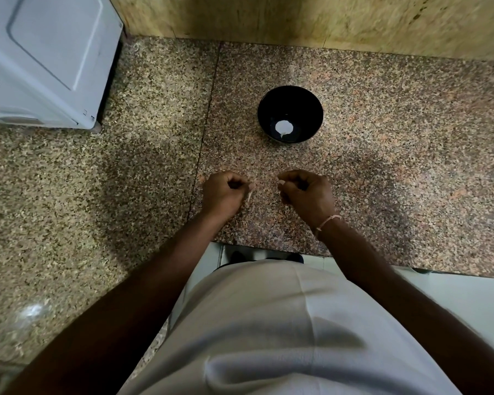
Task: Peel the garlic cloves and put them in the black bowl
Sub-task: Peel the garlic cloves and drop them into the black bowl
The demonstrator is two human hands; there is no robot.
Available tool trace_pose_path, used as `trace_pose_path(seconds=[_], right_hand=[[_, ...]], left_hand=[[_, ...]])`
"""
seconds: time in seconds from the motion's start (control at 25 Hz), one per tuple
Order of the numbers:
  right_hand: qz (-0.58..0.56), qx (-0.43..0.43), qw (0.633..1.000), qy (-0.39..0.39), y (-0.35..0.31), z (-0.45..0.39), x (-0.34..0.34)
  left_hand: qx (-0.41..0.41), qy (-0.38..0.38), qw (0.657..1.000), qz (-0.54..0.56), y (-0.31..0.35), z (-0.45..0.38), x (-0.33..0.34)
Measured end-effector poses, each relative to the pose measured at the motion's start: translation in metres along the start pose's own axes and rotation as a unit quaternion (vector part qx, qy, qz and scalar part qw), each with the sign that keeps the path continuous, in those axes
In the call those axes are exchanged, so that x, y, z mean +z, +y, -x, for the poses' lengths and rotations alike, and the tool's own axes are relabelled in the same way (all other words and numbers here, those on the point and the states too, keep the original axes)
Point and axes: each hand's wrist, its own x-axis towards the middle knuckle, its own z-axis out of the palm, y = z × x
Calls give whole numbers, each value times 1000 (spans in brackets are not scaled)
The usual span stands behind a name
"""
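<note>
No text, label, brand, number or sign can be read anywhere in this view. The small marks on the white appliance (40, 58) at the bench's back left corner are too small and blurred to make out.

The black bowl (290, 114) stands upright on the speckled counter, round and glossy, with one white peeled garlic clove (283, 127) lying at its bottom. A thin pale strip of garlic skin (249, 196) hangs from the left hand's pinch, nearer the person, well apart from the bowl.
</note>
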Motion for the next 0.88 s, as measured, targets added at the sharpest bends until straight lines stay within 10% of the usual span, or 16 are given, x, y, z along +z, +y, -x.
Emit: trace_pose_path(seconds=[0.56, 0.88], right_hand=[[253, -56, 966, -18, 28, -7, -5], [314, -84, 946, -7, 32, -12, -15]], left_hand=[[136, 34, 971, -196, 10, 19, 10], [-10, -102, 980, -172, 4, 7, 60]])
